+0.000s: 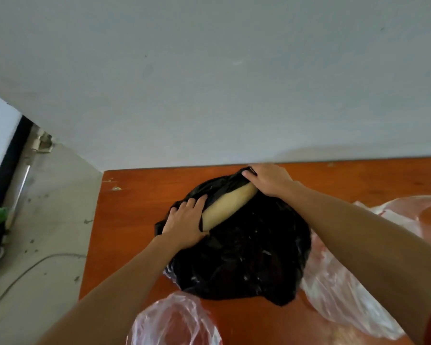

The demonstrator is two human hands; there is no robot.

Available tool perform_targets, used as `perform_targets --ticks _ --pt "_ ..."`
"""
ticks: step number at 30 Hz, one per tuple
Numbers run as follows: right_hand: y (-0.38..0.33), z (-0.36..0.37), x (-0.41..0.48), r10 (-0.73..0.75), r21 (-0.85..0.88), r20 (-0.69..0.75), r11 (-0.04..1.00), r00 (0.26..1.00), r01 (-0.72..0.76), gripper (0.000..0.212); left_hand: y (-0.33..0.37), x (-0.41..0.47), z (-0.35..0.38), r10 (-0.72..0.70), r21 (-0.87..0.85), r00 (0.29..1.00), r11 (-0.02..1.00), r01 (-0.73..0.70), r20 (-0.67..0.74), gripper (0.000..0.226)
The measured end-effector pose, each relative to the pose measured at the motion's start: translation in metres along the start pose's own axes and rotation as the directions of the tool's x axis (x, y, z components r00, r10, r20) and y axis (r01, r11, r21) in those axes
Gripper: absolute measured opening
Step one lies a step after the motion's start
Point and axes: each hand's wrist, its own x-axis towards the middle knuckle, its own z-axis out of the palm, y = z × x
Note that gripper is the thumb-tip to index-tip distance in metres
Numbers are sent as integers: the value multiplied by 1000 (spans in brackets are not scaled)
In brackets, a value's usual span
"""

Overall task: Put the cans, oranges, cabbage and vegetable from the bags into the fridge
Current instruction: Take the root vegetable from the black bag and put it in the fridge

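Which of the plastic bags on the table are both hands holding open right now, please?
The black bag in the middle, gripped by the left hand and right hand. The two clear bags, at the near edge and on the right, lie untouched.

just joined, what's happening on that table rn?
A person is working at a black plastic bag lying on an orange-brown table against a wall. The left hand and the right hand each grip the bag's edge, pulling its mouth open around a pale, long vegetable that pokes out between them. The vegetable is still partly inside the bag. Two clear plastic bags lie nearby, one at the near edge and one to the right. No fridge is in view.
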Motion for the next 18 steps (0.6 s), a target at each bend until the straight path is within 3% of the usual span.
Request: perform_targets --ticks 2,6,10,13,15,17,18 --pt "21 11 -9 74 66 90 995 993 -80 41 -7 1 -5 94 -42 995 995 -93 31 99" --pt "48 39 -34 193 135 224 965 955 -226 44 -15 6 -8 191 -346 978 926 -149 90 68" --pt "45 52 -52 245 29 83 968 966 -248 43 -15 5 -4 189 -420 981 895 -150 52 49" --pt "38 39 -59 253 -1 17 967 967 -253 31 -12 5 -9 83 -554 996 829 -76 -12 33" --pt "29 22 -65 173 0 -147 985 974 -175 25 -12 6 -7 50 -509 996 857 -79 -70 28" --pt "7 10 -71 -66 8 -393 997 917 75 21 -14 8 -5 -6 -446 988 893 -65 -156 21" --pt "-7 6 -74 -203 5 -442 974 874 228 17 -16 9 -3 -34 -423 980 905 -54 -197 19"
